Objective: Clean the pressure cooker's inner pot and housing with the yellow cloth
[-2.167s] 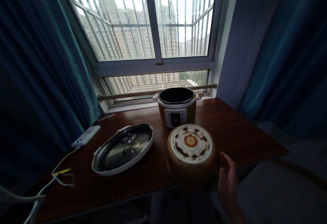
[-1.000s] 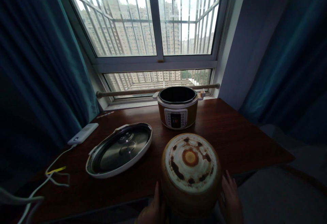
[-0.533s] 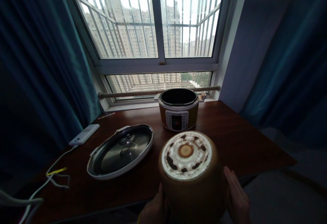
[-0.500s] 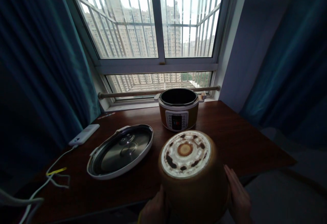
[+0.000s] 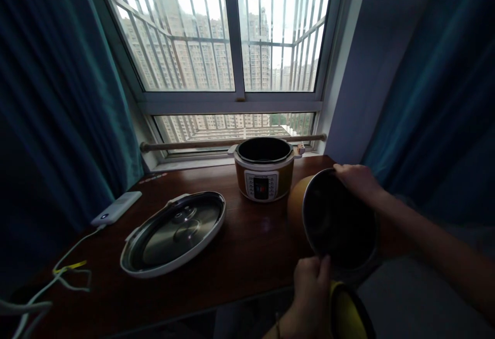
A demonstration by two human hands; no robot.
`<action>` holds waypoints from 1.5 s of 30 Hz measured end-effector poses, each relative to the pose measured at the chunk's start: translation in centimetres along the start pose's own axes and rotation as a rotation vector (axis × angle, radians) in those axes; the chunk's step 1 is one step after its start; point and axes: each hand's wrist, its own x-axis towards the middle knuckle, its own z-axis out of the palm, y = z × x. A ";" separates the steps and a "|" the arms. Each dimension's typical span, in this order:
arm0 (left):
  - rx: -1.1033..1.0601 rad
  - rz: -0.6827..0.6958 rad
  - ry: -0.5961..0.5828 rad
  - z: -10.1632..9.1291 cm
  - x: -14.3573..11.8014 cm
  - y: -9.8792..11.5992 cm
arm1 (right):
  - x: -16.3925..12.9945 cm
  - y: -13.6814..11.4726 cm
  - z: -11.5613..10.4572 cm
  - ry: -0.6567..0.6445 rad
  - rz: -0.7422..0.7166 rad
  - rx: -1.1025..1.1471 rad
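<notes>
An inner pot with a dark inside and a tan outer wall lies tilted on its side at the table's right, its mouth turned towards me. My left hand is closed on the near, lower rim, thumb along the edge. The upper rim is gripped by my right hand. Behind the pot stands an electric pressure cooker, white and tan, its top uncovered and a control panel on its front. To the left a round lid rests upside down, its metal underside up.
On the brown table, a white power bank with a pale cable lies at the left. A yellow, dark-rimmed object is below the pot. The barred window and blue curtains bound the table.
The inner pot has moved right and been turned, from its stained base facing up to its open mouth facing me. Both hands have shifted onto its rim. The view has moved slightly.
</notes>
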 end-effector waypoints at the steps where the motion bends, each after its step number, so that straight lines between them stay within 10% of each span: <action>1: -0.143 -0.064 -0.040 1.2 0.8 1.0 | 1.3 0.8 0.6 -0.061 -0.026 -0.019; 10: -1.037 -0.461 -0.171 8.2 4.1 4.3 | 6.5 3.3 6.6 -0.279 -0.213 -0.069; 30: -1.004 -0.423 -0.167 9.7 6.3 4.9 | 8.4 2.7 10.5 -0.339 -0.268 0.020; 39: -0.952 -0.458 -0.261 7.8 6.4 5.7 | 9.1 2.2 11.6 -0.396 -0.223 0.098; 45: -0.813 -0.456 -0.212 1.1 6.3 3.6 | 8.7 1.7 11.4 -0.385 -0.210 0.169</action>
